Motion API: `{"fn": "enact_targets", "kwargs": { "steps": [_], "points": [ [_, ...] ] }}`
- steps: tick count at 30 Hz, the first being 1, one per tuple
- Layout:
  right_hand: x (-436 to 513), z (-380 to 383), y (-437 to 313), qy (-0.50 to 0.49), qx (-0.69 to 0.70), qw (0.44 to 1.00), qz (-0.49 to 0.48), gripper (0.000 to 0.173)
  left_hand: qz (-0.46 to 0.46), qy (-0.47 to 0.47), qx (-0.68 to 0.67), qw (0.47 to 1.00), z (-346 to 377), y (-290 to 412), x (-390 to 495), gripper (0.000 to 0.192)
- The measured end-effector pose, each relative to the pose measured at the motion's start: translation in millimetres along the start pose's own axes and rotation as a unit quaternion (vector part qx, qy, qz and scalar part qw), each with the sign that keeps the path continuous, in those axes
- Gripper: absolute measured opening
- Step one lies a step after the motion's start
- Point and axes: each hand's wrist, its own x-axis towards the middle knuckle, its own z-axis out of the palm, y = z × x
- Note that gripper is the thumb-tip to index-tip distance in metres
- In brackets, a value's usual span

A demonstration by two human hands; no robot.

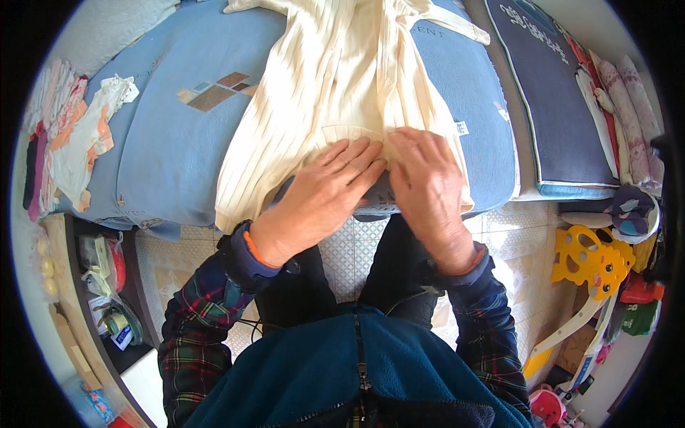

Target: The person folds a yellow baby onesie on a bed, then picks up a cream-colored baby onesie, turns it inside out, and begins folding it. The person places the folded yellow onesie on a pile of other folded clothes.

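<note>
A cream ribbed one-piece garment (299, 107) with long sleeves and a button front lies spread on a bed with a blue cover (176, 155). Its two legs point towards me, and the front hangs partly unfastened. My left hand (326, 187) rests flat on the crotch edge, fingers stretched out over the cloth. Beside it, my right hand (428, 182) presses on the other leg near its inner edge, the fingers slightly bent. Whether the fingertips pinch any cloth is hidden beneath the right hand.
Folded clothes (59, 107) and a white-and-orange garment (91, 139) lie at the bed's left. A dark padded mat (551, 107) is on the right, near rolled floral fabric (631, 117). Below stand an open drawer unit (101, 289) and a yellow giraffe-shaped plastic piece (594, 262).
</note>
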Motion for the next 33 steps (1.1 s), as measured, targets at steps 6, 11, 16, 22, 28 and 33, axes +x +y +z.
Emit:
{"fn": "enact_targets", "kwargs": {
  "steps": [6,11,16,22,28,33],
  "points": [
    [-9,5,-8,-0.015,-0.006,1.0,-0.015,0.045,-0.157,0.111,-0.092,0.977,-28,-33,35,0.015],
    [-13,6,-7,-0.014,-0.018,1.0,-0.02,0.047,-0.219,0.038,-0.058,0.973,-15,-63,93,0.032],
    [-15,5,-2,0.003,0.007,1.0,-0.027,0.046,-0.286,-0.049,-0.248,0.924,-1,-77,103,0.032],
    [-30,-8,9,0.018,0.02,1.0,-0.015,0.048,-0.352,-0.015,-0.385,0.853,-10,-97,73,0.021],
    [-41,-14,11,-0.007,-0.001,1.0,-0.025,0.046,-0.331,0.06,-0.373,0.865,-14,-90,57,0.017],
    [-33,-27,4,-0.018,0.025,0.999,-0.027,0.043,-0.298,0.068,-0.198,0.931,-38,-79,32,0.017]
  ]
}}
